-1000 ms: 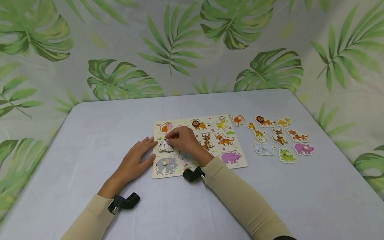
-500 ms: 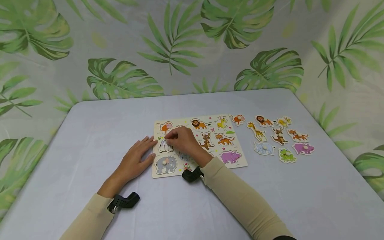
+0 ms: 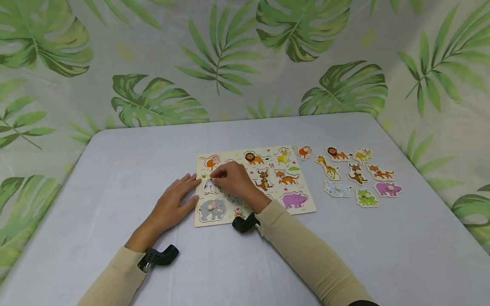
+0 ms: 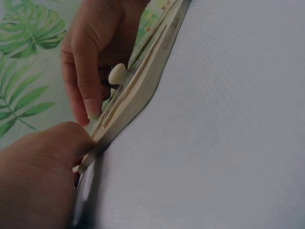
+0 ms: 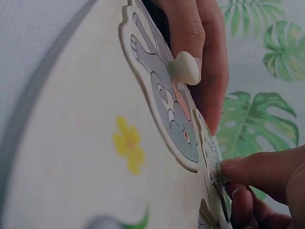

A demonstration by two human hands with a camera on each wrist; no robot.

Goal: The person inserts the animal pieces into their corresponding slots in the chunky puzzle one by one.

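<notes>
The black-striped zebra piece (image 3: 210,187) has settled flatter on the puzzle board (image 3: 227,156), left of frame centre — right hand (image 3: 234,178) pinching it, left hand (image 3: 173,203) loosely outstretched against the board's edge.

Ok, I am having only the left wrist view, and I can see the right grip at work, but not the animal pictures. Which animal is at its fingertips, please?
Observer: The right grip pinches at the zebra piece.
Operator: Thank you. And which piece is next to it, on the side nearer to the person?
Observer: The elephant piece, as the head view shows.
Operator: And where are the pieces which are not on the board?
Observer: Nine loose pieces lie to the right of the board.
</notes>
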